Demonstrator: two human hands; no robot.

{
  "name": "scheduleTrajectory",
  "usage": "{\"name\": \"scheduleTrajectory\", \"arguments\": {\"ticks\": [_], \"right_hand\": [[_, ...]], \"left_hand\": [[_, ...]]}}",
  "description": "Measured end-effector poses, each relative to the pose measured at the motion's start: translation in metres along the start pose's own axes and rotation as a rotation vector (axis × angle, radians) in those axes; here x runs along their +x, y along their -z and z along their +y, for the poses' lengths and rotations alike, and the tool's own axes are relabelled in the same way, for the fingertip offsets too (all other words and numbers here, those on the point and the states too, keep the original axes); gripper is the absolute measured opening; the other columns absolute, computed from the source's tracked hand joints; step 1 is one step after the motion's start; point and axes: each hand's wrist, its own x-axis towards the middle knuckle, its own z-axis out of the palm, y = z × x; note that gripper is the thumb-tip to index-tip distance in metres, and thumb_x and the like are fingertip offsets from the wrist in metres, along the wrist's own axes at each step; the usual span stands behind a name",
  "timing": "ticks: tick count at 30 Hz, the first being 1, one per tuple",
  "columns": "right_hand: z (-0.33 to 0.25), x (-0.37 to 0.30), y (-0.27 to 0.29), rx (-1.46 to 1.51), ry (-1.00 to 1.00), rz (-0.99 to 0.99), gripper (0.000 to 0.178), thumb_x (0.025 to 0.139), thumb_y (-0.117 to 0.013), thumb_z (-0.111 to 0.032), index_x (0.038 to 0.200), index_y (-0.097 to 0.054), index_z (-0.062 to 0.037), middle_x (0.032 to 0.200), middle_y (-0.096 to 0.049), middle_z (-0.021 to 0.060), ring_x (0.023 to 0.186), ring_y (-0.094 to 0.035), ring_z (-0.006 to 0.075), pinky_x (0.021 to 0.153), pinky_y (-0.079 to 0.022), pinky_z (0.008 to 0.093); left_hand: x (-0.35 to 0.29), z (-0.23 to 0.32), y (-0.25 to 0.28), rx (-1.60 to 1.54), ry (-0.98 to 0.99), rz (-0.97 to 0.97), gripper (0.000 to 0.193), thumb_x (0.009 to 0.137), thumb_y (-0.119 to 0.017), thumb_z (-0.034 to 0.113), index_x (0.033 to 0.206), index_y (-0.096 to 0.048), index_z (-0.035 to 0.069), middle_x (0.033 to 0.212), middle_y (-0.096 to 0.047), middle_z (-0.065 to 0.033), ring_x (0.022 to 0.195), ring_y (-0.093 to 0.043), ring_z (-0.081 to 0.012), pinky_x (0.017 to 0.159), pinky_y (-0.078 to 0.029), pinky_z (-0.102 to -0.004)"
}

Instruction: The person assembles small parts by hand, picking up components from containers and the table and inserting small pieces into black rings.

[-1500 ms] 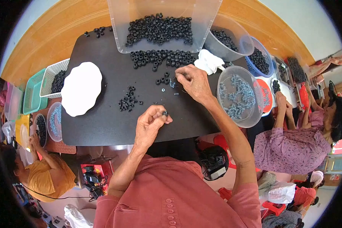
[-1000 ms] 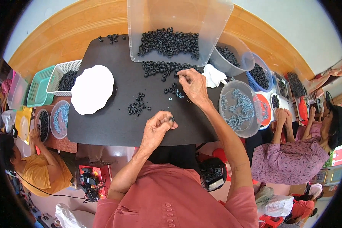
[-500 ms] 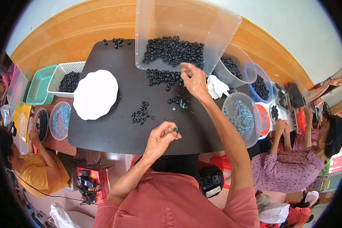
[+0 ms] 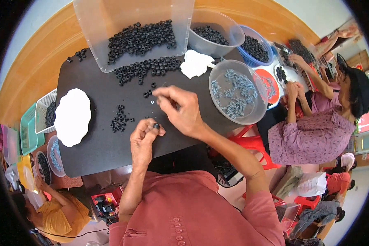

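My left hand (image 4: 143, 137) is closed, its fingertips pinching a small black plastic part (image 4: 156, 125) above the dark table (image 4: 90, 153). My right hand (image 4: 184, 110) hovers just beyond and to the right, fingers curled toward the thumb. Its fingertips are slightly blurred, and whatever they pinch cannot be made out. A few round black parts with holes (image 4: 149, 93) and a tiny pale ring (image 4: 152, 102) lie near those fingertips. Left of my hands sits a loose pile of smaller black pieces (image 4: 120, 119). Farther off, more round black parts (image 4: 141, 69) spill from a tipped clear bin (image 4: 88, 30).
A clear tub (image 4: 217, 108) of bluish springs (image 4: 238, 92) stands right, beside a white cloth (image 4: 194, 64). Behind are a clear tub (image 4: 233, 35) and blue basket (image 4: 270, 55) of black parts. A white scalloped plate (image 4: 73, 117) lies left. People work on both sides.
My right hand has come back from the black parts by the bin toward my left hand. The view has shifted, so the table things appear farther left. My left hand keeps its pinch.
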Motion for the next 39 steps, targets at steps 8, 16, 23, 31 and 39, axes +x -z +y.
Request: {"name": "scheduleTrajectory", "arguments": {"ticks": [8, 16, 23, 31, 39], "right_hand": [[0.003, -0.073, 0.019, -0.039, -0.079, -0.005, 0.017, 0.083, -0.059, 0.006, 0.097, -0.066, -0.0004, 0.070, -0.061, 0.0055, 0.057, -0.056, 0.0090, 0.051, -0.043, 0.0230], [0.017, -0.075, 0.015, -0.101, -0.097, -0.016, 0.019, 0.081, -0.060, 0.006, 0.099, -0.065, 0.0006, 0.085, -0.063, 0.0092, 0.064, -0.058, 0.0122, 0.056, -0.046, 0.0249], [0.003, -0.042, 0.029, -0.112, 0.017, -0.046, 0.018, 0.081, -0.060, 0.002, 0.099, -0.063, -0.0013, 0.096, -0.062, 0.0128, 0.075, -0.063, 0.0224, 0.065, -0.051, 0.0306], [0.029, -0.018, 0.142, -0.552, -0.051, 0.104, 0.015, 0.078, -0.057, -0.004, 0.089, -0.066, -0.0034, 0.081, -0.066, 0.0150, 0.069, -0.064, 0.0295, 0.065, -0.052, 0.0362], [0.063, -0.024, 0.203, -0.544, -0.370, 0.041, 0.020, 0.078, -0.057, -0.010, 0.089, -0.071, -0.0024, 0.074, -0.068, 0.0152, 0.065, -0.065, 0.0230, 0.066, -0.051, 0.0333]], "left_hand": [[-0.001, 0.002, -0.009, -0.001, 0.013, 0.023, 0.006, 0.089, -0.054, 0.005, 0.093, -0.058, 0.001, 0.082, -0.062, -0.0062, 0.078, -0.057, -0.0122, 0.077, -0.045, -0.0266], [0.000, 0.002, -0.010, -0.024, 0.025, 0.034, 0.009, 0.088, -0.051, 0.002, 0.095, -0.057, 0.001, 0.083, -0.062, -0.0089, 0.080, -0.057, -0.0136, 0.078, -0.045, -0.0283], [0.002, 0.000, -0.007, -0.051, 0.001, 0.004, 0.013, 0.088, -0.050, 0.000, 0.098, -0.057, 0.001, 0.083, -0.061, -0.0086, 0.077, -0.056, -0.0136, 0.076, -0.045, -0.0278], [0.002, 0.001, -0.009, -0.047, 0.008, -0.010, 0.012, 0.088, -0.051, 0.000, 0.097, -0.057, 0.001, 0.083, -0.061, -0.0082, 0.078, -0.056, -0.0139, 0.077, -0.045, -0.0283], [0.002, 0.002, -0.008, -0.015, 0.013, -0.002, 0.011, 0.087, -0.050, 0.000, 0.096, -0.057, 0.002, 0.081, -0.057, -0.0066, 0.078, -0.055, -0.0148, 0.077, -0.044, -0.0289]]}}
